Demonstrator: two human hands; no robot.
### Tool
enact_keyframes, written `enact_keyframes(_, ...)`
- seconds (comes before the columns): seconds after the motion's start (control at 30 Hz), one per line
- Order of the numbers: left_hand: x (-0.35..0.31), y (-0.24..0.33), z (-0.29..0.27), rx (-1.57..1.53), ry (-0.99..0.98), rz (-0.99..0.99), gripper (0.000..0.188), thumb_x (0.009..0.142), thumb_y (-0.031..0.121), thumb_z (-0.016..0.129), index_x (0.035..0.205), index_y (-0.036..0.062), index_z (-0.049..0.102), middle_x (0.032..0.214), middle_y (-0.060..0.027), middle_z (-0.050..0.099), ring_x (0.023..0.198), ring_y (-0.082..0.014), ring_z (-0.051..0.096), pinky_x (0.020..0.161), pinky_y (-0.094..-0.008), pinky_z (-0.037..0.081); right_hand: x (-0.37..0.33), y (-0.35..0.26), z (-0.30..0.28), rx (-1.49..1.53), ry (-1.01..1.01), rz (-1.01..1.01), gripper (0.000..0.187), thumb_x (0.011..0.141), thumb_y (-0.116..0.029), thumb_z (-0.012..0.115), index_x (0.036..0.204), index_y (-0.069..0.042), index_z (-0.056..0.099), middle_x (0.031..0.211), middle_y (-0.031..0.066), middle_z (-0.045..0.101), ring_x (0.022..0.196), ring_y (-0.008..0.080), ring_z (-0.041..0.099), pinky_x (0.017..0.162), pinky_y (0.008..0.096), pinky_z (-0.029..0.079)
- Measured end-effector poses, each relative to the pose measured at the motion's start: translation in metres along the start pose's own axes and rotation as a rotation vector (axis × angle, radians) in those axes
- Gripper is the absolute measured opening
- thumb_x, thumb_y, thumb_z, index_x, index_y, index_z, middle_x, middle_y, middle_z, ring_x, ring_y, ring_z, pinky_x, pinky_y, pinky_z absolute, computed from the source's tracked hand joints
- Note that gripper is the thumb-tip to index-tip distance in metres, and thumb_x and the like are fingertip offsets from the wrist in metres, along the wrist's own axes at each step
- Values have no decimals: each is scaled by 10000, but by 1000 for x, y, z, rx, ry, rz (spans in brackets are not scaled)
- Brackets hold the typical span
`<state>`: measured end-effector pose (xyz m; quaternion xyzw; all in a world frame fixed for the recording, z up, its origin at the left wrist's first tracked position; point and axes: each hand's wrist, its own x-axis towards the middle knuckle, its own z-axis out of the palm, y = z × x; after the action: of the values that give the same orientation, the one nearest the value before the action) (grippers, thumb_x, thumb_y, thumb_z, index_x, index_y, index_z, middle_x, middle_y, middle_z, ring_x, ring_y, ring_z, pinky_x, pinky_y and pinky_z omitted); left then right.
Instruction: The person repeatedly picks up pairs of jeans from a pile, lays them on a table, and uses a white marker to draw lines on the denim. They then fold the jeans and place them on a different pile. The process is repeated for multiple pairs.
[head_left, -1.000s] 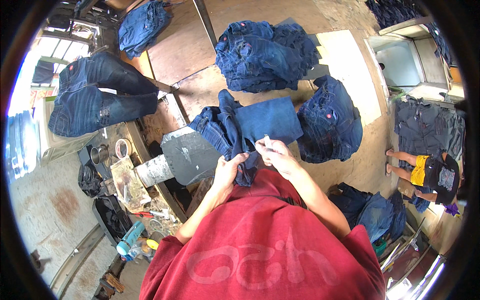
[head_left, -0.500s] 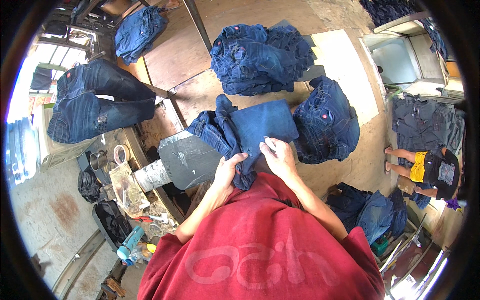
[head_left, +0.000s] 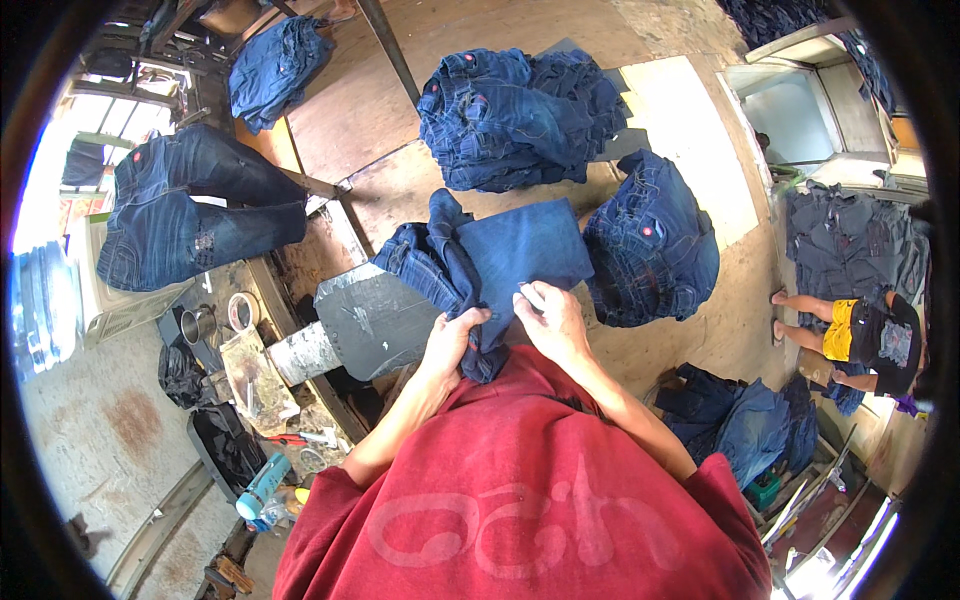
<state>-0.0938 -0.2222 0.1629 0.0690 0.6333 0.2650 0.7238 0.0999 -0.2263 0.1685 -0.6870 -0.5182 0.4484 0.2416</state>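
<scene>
A pair of dark blue jeans (head_left: 530,245) lies across a narrow dark board (head_left: 365,322), one part spread flat and the rest bunched at its left. My left hand (head_left: 448,345) is closed on the near edge of the bunched cloth, thumb on top. My right hand (head_left: 556,328) pinches a small whitish piece (head_left: 532,296) whose exact kind I cannot make out; it is at the near right part of the flat denim. Folds of the jeans hang down between my hands, against my red shirt.
Jeans are heaped at the far middle (head_left: 520,120), just right of my work (head_left: 655,240) and at lower right (head_left: 745,420). Another pair (head_left: 200,205) hangs at left. A cluttered bench (head_left: 255,370) with a tape roll (head_left: 242,310) stands left; a person (head_left: 870,335) is at far right.
My right hand has shifted slightly toward me and left with the whitish piece. My left hand keeps its hold on the jeans.
</scene>
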Motion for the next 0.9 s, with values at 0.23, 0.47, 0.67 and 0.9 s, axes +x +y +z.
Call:
enact_keyframes(0.23,10,3,3,10,-44,6,202,872,118,788,1044,15,759,968,-79,785,822,-182,727,734,-314,570,-2,5,9,-26,54,-64,224,991,-224,736,875,-39,690,723,178,700,643,360,719,611,463,540)
enact_keyframes(0.47,-10,10,-26,-30,-240,29,380,794,98,832,1158,37,742,1009,-43,781,882,-169,715,821,-326,572,2,-7,-11,-41,28,-116,298,1032,-337,732,1097,-68,622,705,169,693,643,382,713,626,492,544)
enact_keyframes(0.67,-9,13,-51,319,-268,149,617,809,6,805,1403,19,640,1226,-59,756,1076,-186,713,1017,-360,567,-5,-52,-36,-322,-94,-335,180,1086,-285,670,1027,-117,644,750,130,723,707,391,727,619,512,540)
enact_keyframes(0.9,-7,12,-54,242,-348,181,840,788,-48,801,1574,46,520,1405,-77,691,1229,-191,652,1102,-369,517,5,-66,-36,-576,145,-488,204,1029,-294,731,929,-130,661,739,115,709,697,349,721,618,488,566)
